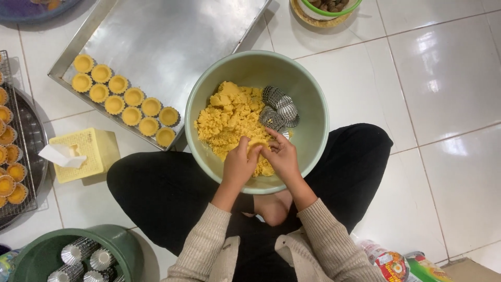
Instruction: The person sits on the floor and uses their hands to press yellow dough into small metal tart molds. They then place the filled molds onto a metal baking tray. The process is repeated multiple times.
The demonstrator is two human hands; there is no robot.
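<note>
Person sitting cross-legged on tiled floor (449, 94), bowl (308, 141) resting at lap, centre of frame. Left hand (237, 166) and right hand (282, 155) meeting over lower part of bowl, fingers of both closing together around small piece of yellow dough (229, 117). Metal tart moulds (279, 109) lying in bowl, right of dough heap. Tissue box (86, 154) sitting at left. Baking tray (172, 36) lying upper left, filled tart shells (122, 96) lining its lower edge.
</note>
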